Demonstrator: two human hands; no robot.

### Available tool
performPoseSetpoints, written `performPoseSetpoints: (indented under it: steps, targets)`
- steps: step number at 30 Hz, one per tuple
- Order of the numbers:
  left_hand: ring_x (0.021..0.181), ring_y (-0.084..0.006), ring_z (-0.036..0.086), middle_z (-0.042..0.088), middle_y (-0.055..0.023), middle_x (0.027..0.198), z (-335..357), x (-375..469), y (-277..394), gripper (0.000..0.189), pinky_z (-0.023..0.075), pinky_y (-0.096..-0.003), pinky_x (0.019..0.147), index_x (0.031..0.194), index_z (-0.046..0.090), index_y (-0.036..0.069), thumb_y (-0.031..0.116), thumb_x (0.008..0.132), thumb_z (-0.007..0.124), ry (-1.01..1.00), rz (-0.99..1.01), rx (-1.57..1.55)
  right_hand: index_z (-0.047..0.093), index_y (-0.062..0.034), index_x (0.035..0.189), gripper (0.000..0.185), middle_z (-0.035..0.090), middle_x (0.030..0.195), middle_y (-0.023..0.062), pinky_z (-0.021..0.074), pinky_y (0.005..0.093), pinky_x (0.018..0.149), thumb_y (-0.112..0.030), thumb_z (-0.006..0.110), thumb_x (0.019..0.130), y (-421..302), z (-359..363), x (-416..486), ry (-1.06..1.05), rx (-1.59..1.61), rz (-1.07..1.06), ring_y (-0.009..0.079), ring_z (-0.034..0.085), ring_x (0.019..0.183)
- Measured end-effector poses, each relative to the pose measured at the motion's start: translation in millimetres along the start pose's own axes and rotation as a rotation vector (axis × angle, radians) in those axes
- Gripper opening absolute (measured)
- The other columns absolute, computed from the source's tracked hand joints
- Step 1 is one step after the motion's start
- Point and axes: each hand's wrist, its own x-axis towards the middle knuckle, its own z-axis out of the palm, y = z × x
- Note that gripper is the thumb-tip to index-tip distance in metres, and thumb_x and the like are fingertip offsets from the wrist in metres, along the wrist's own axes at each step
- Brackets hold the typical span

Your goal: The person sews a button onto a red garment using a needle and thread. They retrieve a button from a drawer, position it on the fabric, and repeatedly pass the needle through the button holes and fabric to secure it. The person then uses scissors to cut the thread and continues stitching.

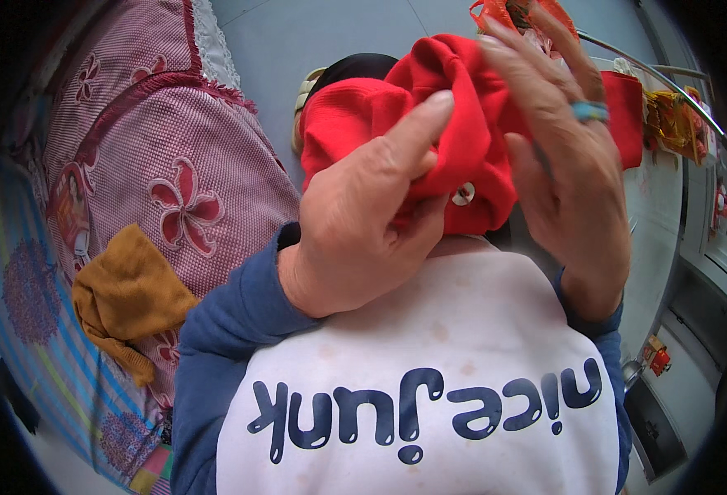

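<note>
A bunched red knit garment [462,117] with a pale button lies over my lap. My left hand [369,216] holds its near edge, with the index finger extended across the cloth and the fingertips partly hidden in its folds. To the right, my right hand [561,148] is raised with its fingers spread, slightly blurred, and appears empty. A teal band circles one of its fingers. Whether its palm side touches the red cloth cannot be seen.
A pink woven cover [239,167] with flower patches spreads on the left, with a mustard-coloured garment [134,284] on it. Beyond lies a striped blue cloth [23,297]. A white tabletop [651,204] stands to the right, with a metal rail [654,62] and an orange plastic bag [493,12] nearby.
</note>
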Motion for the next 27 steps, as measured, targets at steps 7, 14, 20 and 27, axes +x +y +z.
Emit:
performPoseSetpoints:
  steps: [7,14,20,27]
  targets:
    - [0.073,-0.0291,0.066,0.067,-0.0172,0.088,6,-2,-20,0.062,0.0575,-0.0375,0.062,0.130,0.053,-0.005,-0.005,0.071,0.071,0.102,0.520,0.207,0.059,-0.0017,0.082,0.018,0.066,0.113,0.0131,0.0380,0.0535,0.109,0.001,0.071,0.069,17,9,7,-0.226,0.121,-0.271,0.0364,0.055,0.125]
    - [0.086,-0.0403,0.071,0.067,-0.0299,0.102,-5,-18,-36,0.051,0.0613,-0.0524,0.074,0.142,0.031,0.001,0.022,0.099,0.049,0.023,0.657,0.286,0.059,0.0003,0.079,0.024,0.064,0.087,0.0151,0.0520,0.0499,0.089,-0.011,0.078,0.070,3,-8,-18,-0.247,0.338,-0.250,0.0299,0.066,0.077]
    - [0.088,-0.0407,0.071,0.067,-0.0281,0.103,0,-21,-39,0.048,0.0609,-0.0533,0.076,0.140,0.030,0.002,0.024,0.101,0.045,0.051,0.701,0.295,0.063,0.0025,0.092,0.020,0.063,0.087,0.0137,0.0497,0.0336,0.064,-0.012,0.075,0.083,11,-1,-20,-0.193,0.591,-0.009,0.0281,0.064,0.076]
    - [0.091,-0.0415,0.070,0.067,-0.0250,0.104,-2,-19,-38,0.050,0.0591,-0.0541,0.080,0.128,0.048,-0.004,0.006,0.082,0.066,0.051,0.608,0.235,0.066,0.0016,0.092,0.018,0.061,0.082,0.0114,0.0459,0.0298,0.061,-0.005,0.077,0.080,13,7,-8,-0.125,0.571,0.031,0.0223,0.060,0.071]
